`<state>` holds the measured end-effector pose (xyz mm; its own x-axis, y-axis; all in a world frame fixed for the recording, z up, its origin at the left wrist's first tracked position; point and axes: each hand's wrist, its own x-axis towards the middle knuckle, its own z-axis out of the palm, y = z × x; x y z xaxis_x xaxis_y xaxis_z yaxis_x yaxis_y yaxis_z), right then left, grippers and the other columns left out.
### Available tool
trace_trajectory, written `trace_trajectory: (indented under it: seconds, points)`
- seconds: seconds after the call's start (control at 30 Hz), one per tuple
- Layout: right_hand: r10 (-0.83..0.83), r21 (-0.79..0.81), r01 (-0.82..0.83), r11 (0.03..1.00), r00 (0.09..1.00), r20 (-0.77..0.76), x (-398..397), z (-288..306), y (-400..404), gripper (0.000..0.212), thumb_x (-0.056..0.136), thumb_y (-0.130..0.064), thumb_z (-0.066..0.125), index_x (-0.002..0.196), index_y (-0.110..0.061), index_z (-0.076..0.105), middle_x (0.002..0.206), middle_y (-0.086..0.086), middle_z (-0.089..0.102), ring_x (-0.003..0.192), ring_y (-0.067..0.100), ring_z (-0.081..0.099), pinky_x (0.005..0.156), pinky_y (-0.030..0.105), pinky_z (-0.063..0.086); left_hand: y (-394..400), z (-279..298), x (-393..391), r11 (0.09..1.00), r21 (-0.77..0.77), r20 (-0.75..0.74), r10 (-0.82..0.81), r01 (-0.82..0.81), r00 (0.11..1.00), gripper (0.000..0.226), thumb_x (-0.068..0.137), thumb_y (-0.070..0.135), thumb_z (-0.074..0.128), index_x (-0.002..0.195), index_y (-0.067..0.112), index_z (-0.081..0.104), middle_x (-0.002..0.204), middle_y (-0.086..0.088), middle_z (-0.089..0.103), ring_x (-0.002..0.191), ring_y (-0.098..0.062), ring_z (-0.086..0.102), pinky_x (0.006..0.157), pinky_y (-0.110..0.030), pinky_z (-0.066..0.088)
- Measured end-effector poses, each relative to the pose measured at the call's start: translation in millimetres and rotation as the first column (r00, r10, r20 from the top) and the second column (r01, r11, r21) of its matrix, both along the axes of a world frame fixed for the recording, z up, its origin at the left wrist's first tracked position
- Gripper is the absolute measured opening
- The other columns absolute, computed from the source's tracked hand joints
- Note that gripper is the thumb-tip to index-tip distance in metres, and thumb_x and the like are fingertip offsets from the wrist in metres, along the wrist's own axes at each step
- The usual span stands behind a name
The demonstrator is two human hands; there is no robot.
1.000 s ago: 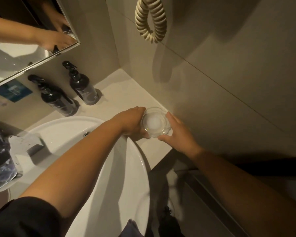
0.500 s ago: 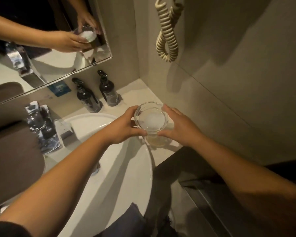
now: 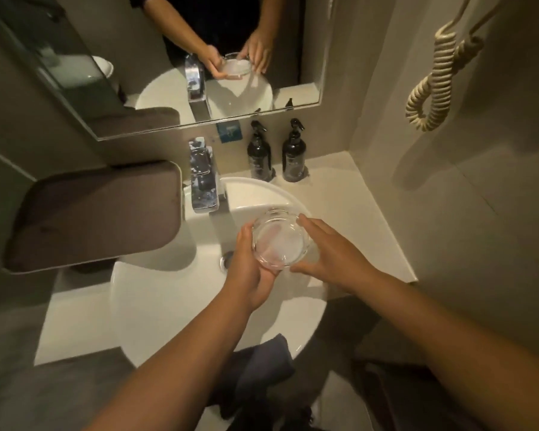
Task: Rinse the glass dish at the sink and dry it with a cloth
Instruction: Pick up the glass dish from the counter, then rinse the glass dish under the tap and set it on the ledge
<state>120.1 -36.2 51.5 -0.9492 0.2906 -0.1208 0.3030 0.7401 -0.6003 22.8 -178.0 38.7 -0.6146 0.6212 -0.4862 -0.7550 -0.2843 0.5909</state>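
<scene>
A round clear glass dish (image 3: 280, 241) is held over the white sink basin (image 3: 168, 293), just right of the chrome faucet (image 3: 203, 181). My left hand (image 3: 249, 265) grips it from the left and underneath. My right hand (image 3: 330, 256) lies against its right rim with the fingers spread. No water is seen running from the faucet. A folded brown towel (image 3: 97, 213) sits on the counter to the left of the sink. A dark grey cloth (image 3: 255, 368) hangs at the basin's near edge.
Two dark pump bottles (image 3: 259, 154) (image 3: 294, 154) stand behind the basin against the wall. A mirror (image 3: 168, 63) hangs above. A coiled beige cord (image 3: 433, 85) hangs on the right wall. The beige counter (image 3: 355, 206) runs right of the sink.
Both hands have carried the dish from the counter at the right to over the basin. The view has swung left and now shows the faucet and brown towel.
</scene>
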Motion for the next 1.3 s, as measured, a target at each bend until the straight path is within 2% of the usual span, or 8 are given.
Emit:
trace_trajectory:
  seconds: [0.23,0.37,0.47,0.57,0.8,0.9,0.97,1.3]
  points:
    - [0.179,-0.031,-0.179,0.983,0.984,0.005,-23,-10,-42,0.098,0.075,-0.055,0.073,0.152,-0.032,0.016,0.156,-0.007,0.03,0.138,0.014,0.034,0.105,0.027,0.032,-54,-19,-3,0.962,-0.158,0.074,0.237,-0.223,0.969,0.05,0.099,0.052,0.035,0.12,0.017,0.064,0.115,-0.012,0.071,0.108,-0.03,0.067,0.089,-0.046,0.055]
    - [0.32,-0.075,-0.316,0.946,0.946,0.046,-50,4,-46,0.082,0.08,-0.042,0.074,0.148,-0.036,0.028,0.154,-0.009,0.03,0.135,0.005,0.031,0.095,0.0,0.017,-87,-24,-16,0.921,-0.216,0.065,0.345,-0.324,0.936,0.043,0.099,0.05,0.039,0.116,0.018,0.063,0.111,-0.01,0.072,0.101,-0.028,0.069,0.081,-0.042,0.057]
    - [0.232,0.017,-0.231,0.973,0.967,-0.11,-82,38,-35,0.063,0.088,-0.023,0.063,0.145,-0.022,0.038,0.155,0.001,0.031,0.14,0.015,0.03,0.111,0.024,0.026,-104,-29,-27,0.909,-0.219,0.06,0.374,-0.354,0.925,0.04,0.1,0.048,0.04,0.117,0.018,0.061,0.112,-0.008,0.071,0.102,-0.027,0.068,0.076,-0.039,0.058]
    - [0.268,0.228,-0.213,0.95,0.93,-0.25,-128,76,-36,0.064,0.085,-0.019,0.056,0.145,-0.015,0.036,0.156,0.011,0.027,0.142,0.027,0.026,0.112,0.042,0.028,-111,-33,-38,0.917,-0.198,0.064,0.363,-0.345,0.929,0.044,0.1,0.048,0.038,0.121,0.017,0.06,0.115,-0.009,0.07,0.103,-0.026,0.068,0.069,-0.035,0.058]
    - [0.488,0.586,-0.442,0.679,0.868,0.089,-204,94,-46,0.067,0.088,-0.034,0.054,0.149,-0.019,0.029,0.159,0.016,0.019,0.146,0.031,0.018,0.116,0.04,0.02,-102,-36,-51,0.927,-0.194,0.103,0.346,-0.322,0.933,0.042,0.1,0.048,0.04,0.117,0.016,0.062,0.109,-0.007,0.073,0.098,-0.025,0.07,0.065,-0.035,0.059]
    - [0.46,0.628,-0.403,0.666,0.884,0.08,-209,89,-49,0.057,0.09,-0.029,0.055,0.143,-0.015,0.039,0.147,0.021,0.038,0.135,0.037,0.034,0.109,0.048,0.036,-95,-36,-55,0.931,-0.197,0.097,0.332,-0.308,0.938,0.039,0.099,0.047,0.043,0.114,0.017,0.063,0.106,-0.006,0.073,0.093,-0.023,0.072,0.064,-0.038,0.06]
    - [0.45,0.648,-0.374,0.664,0.891,0.055,-209,88,-52,0.05,0.09,-0.019,0.056,0.139,-0.012,0.044,0.136,0.021,0.046,0.125,0.039,0.042,0.098,0.053,0.044,-89,-35,-58,0.936,-0.177,0.098,0.323,-0.303,0.941,0.039,0.099,0.046,0.044,0.117,0.016,0.061,0.111,-0.008,0.071,0.099,-0.026,0.07,0.078,-0.047,0.059]
    - [0.443,0.667,-0.343,0.662,0.896,0.021,-214,83,-46,0.046,0.09,-0.002,0.054,0.134,-0.014,0.051,0.145,0.02,0.043,0.13,0.042,0.042,0.094,0.053,0.048,-64,-35,-73,0.951,-0.179,0.062,0.266,-0.251,0.962,0.047,0.1,0.053,0.034,0.118,0.019,0.061,0.094,-0.001,0.077,0.08,-0.02,0.075,0.08,-0.04,0.054]
